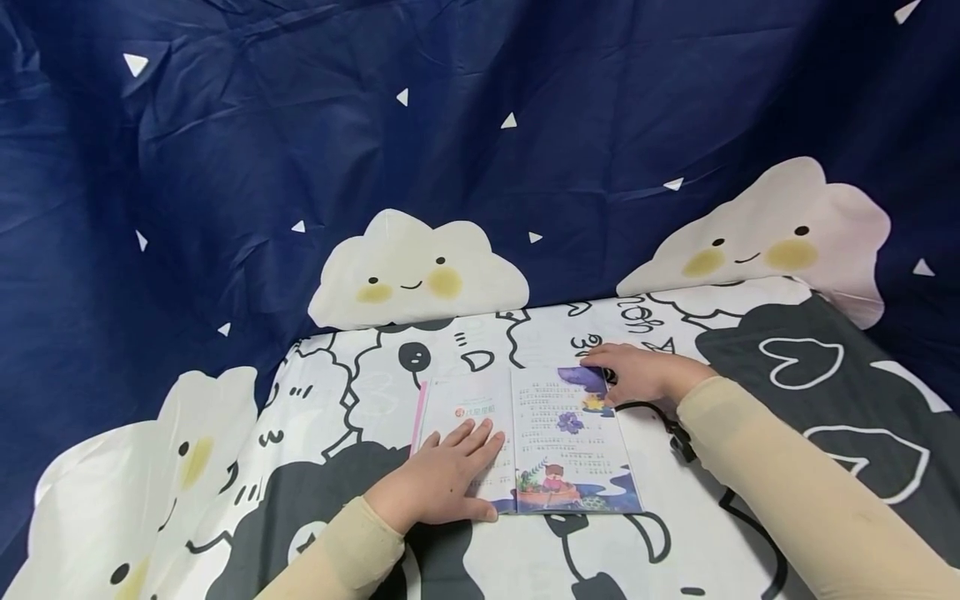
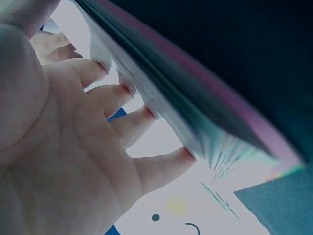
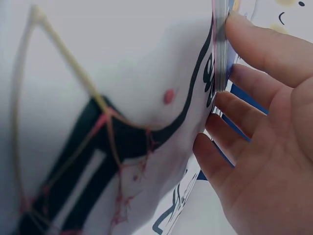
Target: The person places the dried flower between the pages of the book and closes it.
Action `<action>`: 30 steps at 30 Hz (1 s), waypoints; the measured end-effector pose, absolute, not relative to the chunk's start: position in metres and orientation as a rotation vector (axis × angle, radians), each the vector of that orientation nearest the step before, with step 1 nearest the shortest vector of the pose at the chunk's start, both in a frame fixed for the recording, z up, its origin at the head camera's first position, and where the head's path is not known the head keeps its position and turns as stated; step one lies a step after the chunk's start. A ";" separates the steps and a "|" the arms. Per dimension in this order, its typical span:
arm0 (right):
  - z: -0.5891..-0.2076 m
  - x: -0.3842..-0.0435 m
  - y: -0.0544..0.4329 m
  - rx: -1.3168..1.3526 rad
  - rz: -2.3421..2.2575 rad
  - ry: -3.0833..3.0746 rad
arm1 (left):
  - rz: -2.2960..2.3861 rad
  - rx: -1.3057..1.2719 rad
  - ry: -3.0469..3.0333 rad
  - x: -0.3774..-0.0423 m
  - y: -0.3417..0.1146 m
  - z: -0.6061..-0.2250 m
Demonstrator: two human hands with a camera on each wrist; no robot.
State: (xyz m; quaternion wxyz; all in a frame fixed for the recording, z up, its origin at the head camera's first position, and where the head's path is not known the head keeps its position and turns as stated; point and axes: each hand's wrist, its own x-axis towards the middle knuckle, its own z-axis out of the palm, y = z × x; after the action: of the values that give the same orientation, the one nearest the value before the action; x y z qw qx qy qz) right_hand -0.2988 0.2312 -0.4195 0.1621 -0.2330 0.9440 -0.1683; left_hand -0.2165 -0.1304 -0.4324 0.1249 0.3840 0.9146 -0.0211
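Pressing my left hand (image 1: 442, 479) flat on the open book (image 1: 551, 450), my right hand (image 1: 637, 375) touches its upper-right corner, fingers nearly straight.

The book's (image 1: 525, 437) print is too small to read; the left hand (image 1: 442, 479) hides the left page's lower part.

Left hand (image 1: 442, 475) flat, palm down, fingers (image 2: 161, 166) straight and slightly spread, right hand (image 1: 637, 373) reaching forward, fingers (image 3: 254, 49) extended and relaxed, both forearms in beige sleeves, angled inward from below.
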 end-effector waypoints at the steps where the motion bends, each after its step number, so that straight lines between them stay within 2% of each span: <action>1: -0.419 -0.298 0.231 -0.662 -0.485 2.693 | -0.061 1.120 2.665 -0.217 -0.131 -0.432; 16: -0.420 -0.298 0.230 -0.563 -0.652 2.709 | -0.055 1.119 2.667 -0.217 -0.131 -0.432; 30: -0.426 -0.296 0.223 -0.615 -0.664 2.907 | -0.055 1.131 2.663 -0.216 -0.132 -0.432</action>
State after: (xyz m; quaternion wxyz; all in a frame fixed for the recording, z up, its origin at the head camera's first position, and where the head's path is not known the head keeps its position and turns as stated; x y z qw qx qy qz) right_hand -0.2961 0.2227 -0.4264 0.0485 -0.2018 0.9536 -0.2180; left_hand -0.2164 -0.1319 -0.4318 0.1235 0.3879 0.9132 -0.0189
